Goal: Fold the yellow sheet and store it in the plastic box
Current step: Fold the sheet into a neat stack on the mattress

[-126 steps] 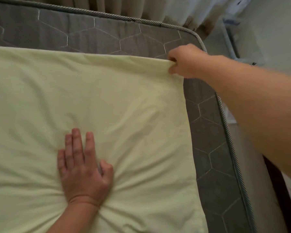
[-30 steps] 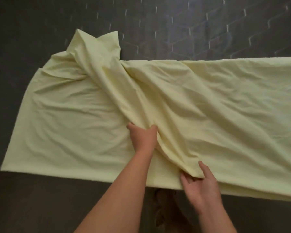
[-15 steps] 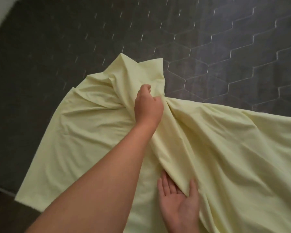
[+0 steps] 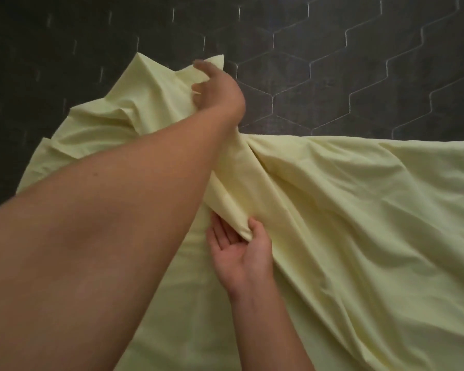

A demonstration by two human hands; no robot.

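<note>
The left hand (image 4: 217, 88), blurred, curls its fingers into the yellow sheet (image 4: 359, 223) at a bunched corner. From under its wrist a raised ridge of cloth runs to the right hand (image 4: 239, 247), which lies palm up, thumb pinching the fold's end. Beyond the left hand lies a dark hexagon-quilted mattress (image 4: 332, 62).

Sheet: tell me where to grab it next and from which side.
Probably the sheet's far corner, which stands up in a peak off the mattress. Come from above on the near side and pinch the raised point. The left hand is right beside it, and the right hand pinches the ridge's near end.
</note>
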